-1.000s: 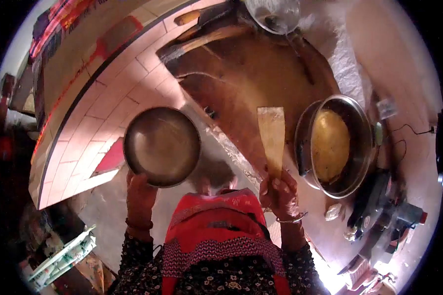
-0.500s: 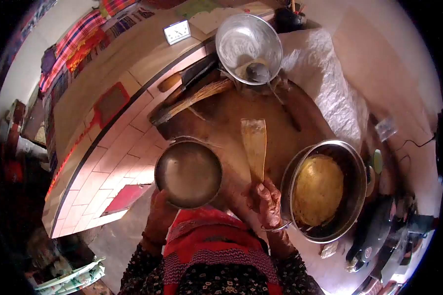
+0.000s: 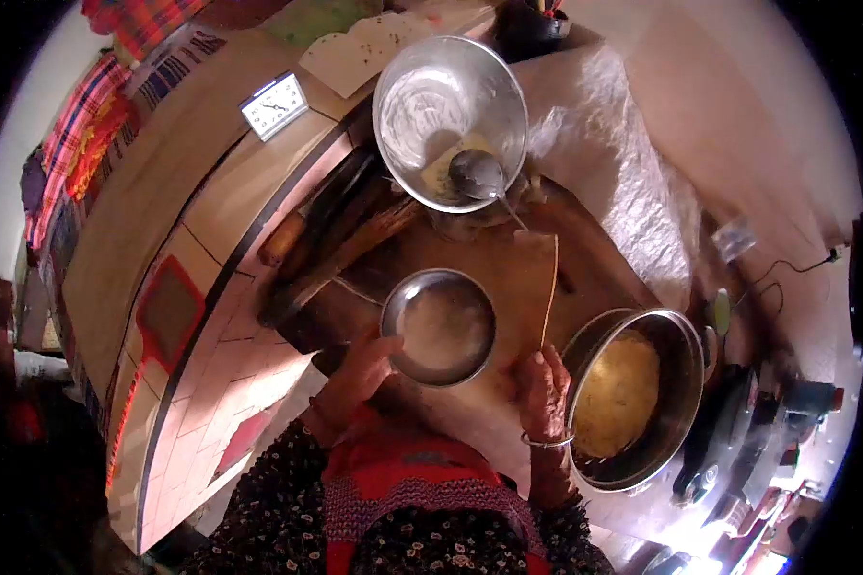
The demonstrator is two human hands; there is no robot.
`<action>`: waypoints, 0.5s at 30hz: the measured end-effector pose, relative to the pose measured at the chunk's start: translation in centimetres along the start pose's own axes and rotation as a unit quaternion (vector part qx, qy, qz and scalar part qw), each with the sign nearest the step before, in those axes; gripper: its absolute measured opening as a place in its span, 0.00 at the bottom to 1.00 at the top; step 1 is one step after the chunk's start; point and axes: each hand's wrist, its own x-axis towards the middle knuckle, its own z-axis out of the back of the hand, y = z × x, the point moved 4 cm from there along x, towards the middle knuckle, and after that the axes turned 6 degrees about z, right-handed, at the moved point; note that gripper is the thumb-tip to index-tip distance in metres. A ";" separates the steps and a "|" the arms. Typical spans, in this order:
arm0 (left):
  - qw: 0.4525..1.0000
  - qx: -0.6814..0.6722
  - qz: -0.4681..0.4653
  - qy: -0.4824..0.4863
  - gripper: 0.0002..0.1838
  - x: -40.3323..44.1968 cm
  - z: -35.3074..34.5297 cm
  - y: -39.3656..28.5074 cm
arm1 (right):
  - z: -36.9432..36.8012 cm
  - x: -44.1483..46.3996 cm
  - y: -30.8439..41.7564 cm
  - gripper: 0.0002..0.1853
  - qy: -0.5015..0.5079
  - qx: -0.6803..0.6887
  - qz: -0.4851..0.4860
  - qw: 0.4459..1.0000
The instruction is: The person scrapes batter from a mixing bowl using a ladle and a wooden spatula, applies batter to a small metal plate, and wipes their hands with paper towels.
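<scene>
My left hand (image 3: pixel 358 376) grips the near-left rim of a round metal bowl (image 3: pixel 439 327), which is over the brown board (image 3: pixel 518 278). A flat wooden spatula (image 3: pixel 551 292) points away from my right hand (image 3: pixel 544 393), seen nearly edge-on, with its lower end in my closed fingers. Just right of that hand stands a deep metal pot (image 3: pixel 683 422) with a round yellow flatbread (image 3: pixel 618 393) inside. Beyond the board, a large metal basin (image 3: pixel 417 105) holds a ladle (image 3: pixel 477 174) and some pale batter.
A small clock (image 3: pixel 274 105) and a red-framed object (image 3: pixel 171 311) lie on the ledge at the left. A brush (image 3: pixel 355 244) rests along the board's left side. White sheeting (image 3: pixel 633 192) covers the back right. Dark appliances (image 3: pixel 724 431) stand beyond the pot.
The view has shifted. The bowl in my left hand has moved right, over the board and closer to the spatula. The spatula has turned from flat to nearly edge-on.
</scene>
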 end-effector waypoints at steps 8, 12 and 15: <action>0.969 -0.241 0.048 -0.017 0.25 8.4 3.2 5.5 | -1.6 6.2 1.0 0.17 0.003 -0.198 0.053 0.979; 0.976 -0.201 0.078 -0.023 0.25 9.2 3.7 5.3 | -2.6 8.6 1.5 0.08 -0.066 -0.146 0.053 0.986; 0.989 -0.139 0.056 -0.012 0.25 9.3 3.6 4.7 | -1.5 9.7 1.2 0.04 -0.097 -0.090 0.039 0.990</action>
